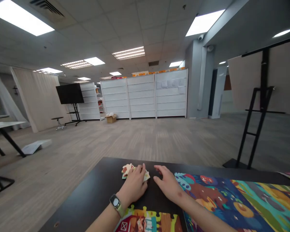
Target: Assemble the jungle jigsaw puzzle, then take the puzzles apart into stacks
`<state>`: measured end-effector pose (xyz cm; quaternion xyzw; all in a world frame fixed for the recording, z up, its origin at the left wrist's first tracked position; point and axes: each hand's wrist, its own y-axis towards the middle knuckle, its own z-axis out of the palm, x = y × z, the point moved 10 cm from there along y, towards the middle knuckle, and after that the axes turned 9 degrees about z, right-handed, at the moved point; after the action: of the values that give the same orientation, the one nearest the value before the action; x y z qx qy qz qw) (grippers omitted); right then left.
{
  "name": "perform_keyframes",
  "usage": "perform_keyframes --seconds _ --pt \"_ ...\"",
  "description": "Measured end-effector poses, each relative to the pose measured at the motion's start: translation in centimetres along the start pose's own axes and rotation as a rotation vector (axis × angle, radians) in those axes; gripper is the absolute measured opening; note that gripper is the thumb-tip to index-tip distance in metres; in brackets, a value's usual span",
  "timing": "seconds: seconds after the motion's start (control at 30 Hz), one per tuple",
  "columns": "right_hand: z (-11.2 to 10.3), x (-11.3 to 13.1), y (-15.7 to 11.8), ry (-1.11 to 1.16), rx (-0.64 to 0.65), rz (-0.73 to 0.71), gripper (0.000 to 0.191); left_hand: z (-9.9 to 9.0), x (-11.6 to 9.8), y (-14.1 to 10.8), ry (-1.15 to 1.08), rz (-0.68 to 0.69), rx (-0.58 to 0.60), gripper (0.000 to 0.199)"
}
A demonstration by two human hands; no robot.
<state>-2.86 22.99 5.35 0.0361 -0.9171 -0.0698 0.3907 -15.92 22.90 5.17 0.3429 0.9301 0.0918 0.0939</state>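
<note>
My left hand [135,182], with a watch [115,201] on its wrist, lies over a small pile of jigsaw puzzle pieces [128,169] on the dark table. Its fingers are stretched across the pieces and cover part of them. To its right, my right hand [167,183] hovers or rests by the tabletop, thumb and fingers apart, holding nothing. Below both hands, partly cut off by the bottom edge, is a joined section of a colourful jigsaw puzzle [149,220] with knobbed edges along its top. My left forearm hides its left part.
A blue illustrated sheet [219,196] with a bear covers the table's right side, partly under my right forearm. The black table [87,190] ends just beyond the hands. An easel stand [255,129] stands on the floor at right; white shelves [141,96] line the back.
</note>
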Motion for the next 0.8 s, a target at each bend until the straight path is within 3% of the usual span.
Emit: perform_keyframes --seconds 0.13,0.3,0.37,0.47,0.57,0.8 --pt "-3.0 -0.5 -5.6 -0.093 0.099 -0.115 0.031 -0.2 -0.3 0.0 -0.001 0.012 0.004 0.052" --pt "-3.4 -1.5 -11.9 -0.266 0.249 -0.124 0.043 -1.4 -2.5 -0.6 -0.107 0.068 0.036 0.040" --pt "-3.2 -1.3 -12.6 -0.270 0.258 -0.111 0.040 -1.2 -4.3 -1.2 -0.191 0.167 0.132 0.032" --pt "-2.9 -0.8 -12.2 -0.222 0.256 -0.088 0.028 -0.3 -6.6 -2.7 -0.314 0.289 0.295 0.057" --pt "-3.0 -0.9 -11.7 -0.150 0.267 -0.024 0.023 0.3 -6.7 -3.4 -0.325 0.279 0.336 0.076" --pt "-2.4 -1.7 -11.5 0.243 0.269 0.077 0.022 1.7 -6.6 -3.3 -0.407 0.267 0.388 0.060"
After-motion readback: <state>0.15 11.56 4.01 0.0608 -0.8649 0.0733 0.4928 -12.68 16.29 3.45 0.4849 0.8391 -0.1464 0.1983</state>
